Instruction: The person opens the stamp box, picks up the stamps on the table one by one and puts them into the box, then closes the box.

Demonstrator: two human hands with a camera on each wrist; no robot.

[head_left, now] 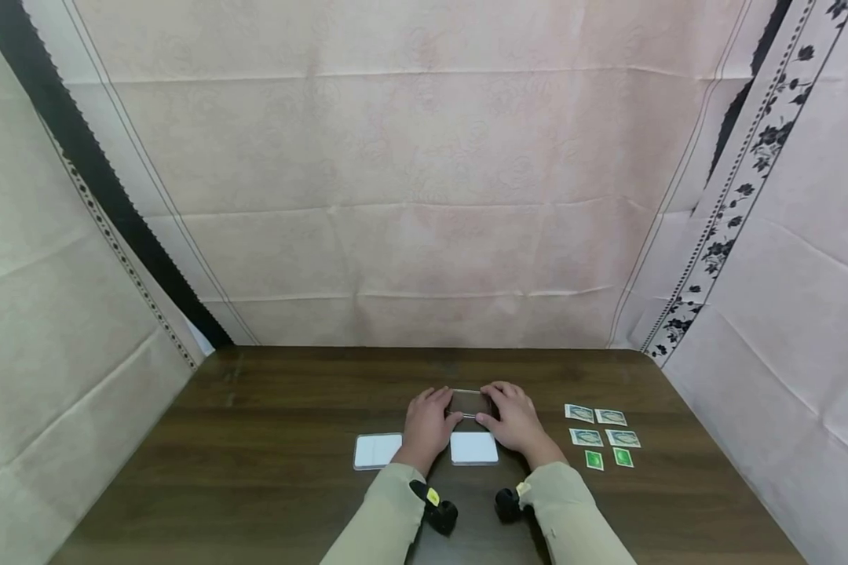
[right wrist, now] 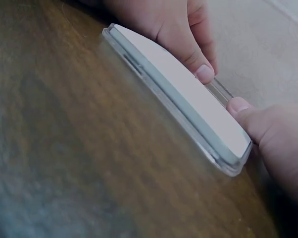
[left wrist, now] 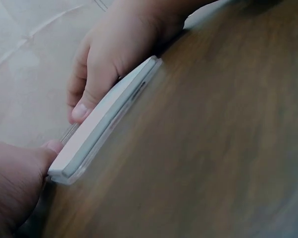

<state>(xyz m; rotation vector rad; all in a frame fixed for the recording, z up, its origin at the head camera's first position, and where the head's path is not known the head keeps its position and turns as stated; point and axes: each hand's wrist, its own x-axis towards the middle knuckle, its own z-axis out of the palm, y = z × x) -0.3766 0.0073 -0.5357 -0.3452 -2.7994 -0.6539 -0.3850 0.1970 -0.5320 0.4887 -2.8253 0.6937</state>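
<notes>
Looking through the head view, you have one clear case [head_left: 470,403] between your left hand [head_left: 426,424] and right hand [head_left: 516,420], fingers grasping its sides; it should be light, stiff and slick, perhaps brittle, so keep to the edges. From it, on the table [head_left: 283,439], two white slabs [head_left: 474,449] lie at six and eight o'clock, four patterned cards [head_left: 586,438] at three, two green cards [head_left: 594,461] near four. In the left wrist view, one slab hides most of the case; the right wrist view likewise shows just its clear edge beyond.
</notes>
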